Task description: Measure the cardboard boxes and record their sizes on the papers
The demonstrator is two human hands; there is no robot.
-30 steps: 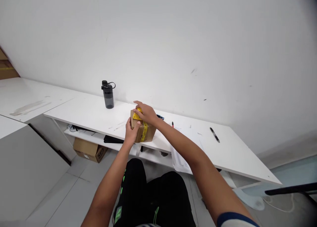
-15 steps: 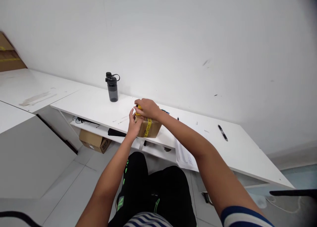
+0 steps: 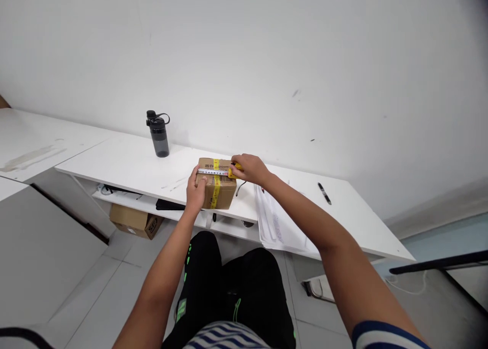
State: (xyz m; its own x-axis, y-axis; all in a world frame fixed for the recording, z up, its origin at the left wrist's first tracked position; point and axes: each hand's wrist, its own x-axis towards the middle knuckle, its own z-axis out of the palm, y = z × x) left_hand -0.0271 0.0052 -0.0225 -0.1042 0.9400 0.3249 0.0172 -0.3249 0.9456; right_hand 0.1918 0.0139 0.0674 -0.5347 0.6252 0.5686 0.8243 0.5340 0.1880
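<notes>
A small cardboard box (image 3: 224, 198) with yellow printed packing tape sits at the desk's front edge. Across its top stretches the white, numbered blade (image 3: 211, 172) of a tape measure. My right hand (image 3: 251, 169) is closed round the yellow tape measure case (image 3: 236, 172) at the box's right top edge. My left hand (image 3: 195, 192) grips the left side of the box, thumb on the front face, fingers by the blade's end. Whether those fingers pinch the blade itself is hard to see.
A dark water bottle (image 3: 159, 138) stands at the back left of the white desk (image 3: 125, 153). Right of the box lie a stack of papers (image 3: 278, 222) and a black pen (image 3: 324, 193). Another cardboard box (image 3: 131, 220) is under the desk's shelf.
The tape blade has been drawn out across the box top. My right hand has moved right with the case, away from my left hand. The view has shifted slightly right.
</notes>
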